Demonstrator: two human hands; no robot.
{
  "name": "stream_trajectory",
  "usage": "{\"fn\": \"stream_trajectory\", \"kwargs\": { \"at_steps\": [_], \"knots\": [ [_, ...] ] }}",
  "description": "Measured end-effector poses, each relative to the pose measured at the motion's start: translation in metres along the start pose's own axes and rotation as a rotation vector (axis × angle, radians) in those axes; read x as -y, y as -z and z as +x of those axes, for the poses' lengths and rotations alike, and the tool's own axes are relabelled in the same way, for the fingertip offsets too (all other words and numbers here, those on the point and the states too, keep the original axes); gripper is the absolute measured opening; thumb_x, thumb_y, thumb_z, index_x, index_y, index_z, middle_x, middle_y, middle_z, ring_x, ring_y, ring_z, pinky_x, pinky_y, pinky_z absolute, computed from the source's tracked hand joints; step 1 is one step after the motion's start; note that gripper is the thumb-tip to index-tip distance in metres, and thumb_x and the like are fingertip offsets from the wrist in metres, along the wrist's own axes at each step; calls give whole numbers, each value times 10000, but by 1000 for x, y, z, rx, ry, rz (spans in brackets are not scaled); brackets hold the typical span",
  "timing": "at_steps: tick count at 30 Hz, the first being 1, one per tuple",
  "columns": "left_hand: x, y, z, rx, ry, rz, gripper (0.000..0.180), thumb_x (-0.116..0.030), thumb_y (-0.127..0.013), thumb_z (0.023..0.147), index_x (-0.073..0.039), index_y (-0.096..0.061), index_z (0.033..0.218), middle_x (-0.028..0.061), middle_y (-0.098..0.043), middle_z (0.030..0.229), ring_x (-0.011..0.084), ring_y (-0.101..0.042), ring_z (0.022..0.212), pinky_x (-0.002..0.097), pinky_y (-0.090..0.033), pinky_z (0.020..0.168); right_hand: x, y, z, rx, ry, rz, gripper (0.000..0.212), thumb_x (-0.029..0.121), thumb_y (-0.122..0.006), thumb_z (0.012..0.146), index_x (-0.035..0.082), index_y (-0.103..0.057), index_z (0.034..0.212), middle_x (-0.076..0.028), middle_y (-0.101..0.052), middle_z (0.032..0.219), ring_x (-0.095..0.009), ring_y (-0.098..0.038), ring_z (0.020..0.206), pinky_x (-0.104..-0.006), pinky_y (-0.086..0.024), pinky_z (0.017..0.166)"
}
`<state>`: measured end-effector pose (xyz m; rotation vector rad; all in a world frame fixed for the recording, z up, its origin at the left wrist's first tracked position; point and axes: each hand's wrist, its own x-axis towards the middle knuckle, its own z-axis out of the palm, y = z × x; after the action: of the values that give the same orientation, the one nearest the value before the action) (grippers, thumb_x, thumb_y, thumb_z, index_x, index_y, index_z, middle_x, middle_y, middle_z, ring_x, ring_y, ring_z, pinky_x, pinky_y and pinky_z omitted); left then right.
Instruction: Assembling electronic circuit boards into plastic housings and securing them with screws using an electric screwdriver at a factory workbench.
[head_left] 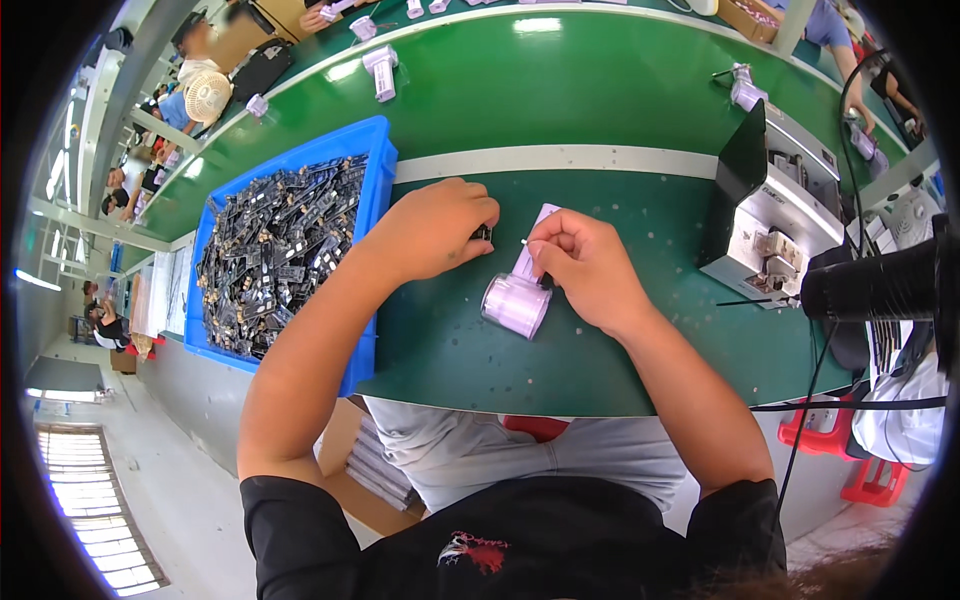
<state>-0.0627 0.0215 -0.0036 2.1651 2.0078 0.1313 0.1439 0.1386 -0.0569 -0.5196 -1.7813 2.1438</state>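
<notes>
My left hand is closed beside the blue bin, its thumb and fingertips pinching a small dark part that looks like a circuit board. A lilac handheld device with a clear rounded cup lies tilted on the green bench in front of me. Over its handle my right hand is closed in a pinch. A small white tip pokes out at its fingertips; what it belongs to is hidden. The two hands are a short way apart.
On the left stands a blue bin heaped with small black circuit boards. A metal-and-black bench machine and a black hose occupy the right. Beyond a pale rail, the green belt carries lilac devices. Other people work nearby.
</notes>
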Motion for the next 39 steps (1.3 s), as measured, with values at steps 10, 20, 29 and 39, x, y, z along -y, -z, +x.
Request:
{"fn": "stream_trajectory", "kwargs": {
  "at_steps": [10, 20, 29, 39],
  "knots": [
    [-9, 15, -8, -280, -95, -167, 298, -160, -824, 808, -37, -679, 1037, 119, -688, 1022, 339, -662, 961, 429, -543, 819, 6, 3, -4, 74, 49, -131, 35, 42, -599, 1009, 8, -604, 1017, 13, -599, 923, -55, -535, 830, -240, -463, 743],
    [-27, 10, -9, -392, -299, -131, 361, -142, -888, 728, -55, -694, 1019, 88, -712, 1052, 294, -707, 957, 377, -587, 802, -2, 0, -7, 128, 139, -109, 76, 84, -582, 1013, 8, -586, 1010, -41, -608, 883, -132, -548, 795, -310, -471, 716],
    [-26, 8, -10, -400, -362, -127, 372, -137, -892, 706, -41, -692, 1004, 97, -710, 1016, 289, -719, 889, 360, -597, 725, -10, 4, -4, 203, 195, -68, 72, 72, -588, 1011, 1, -593, 999, -37, -607, 874, -117, -543, 787, -295, -473, 704],
    [-30, 1, -7, -443, -469, -68, 318, -126, -844, 722, -27, -695, 985, 77, -686, 960, 244, -682, 792, 325, -559, 626, -7, 10, -7, 289, 73, -46, 37, 57, -565, 1040, 22, -568, 1028, 23, -555, 933, -72, -477, 859, -243, -428, 777]
  ]
}}
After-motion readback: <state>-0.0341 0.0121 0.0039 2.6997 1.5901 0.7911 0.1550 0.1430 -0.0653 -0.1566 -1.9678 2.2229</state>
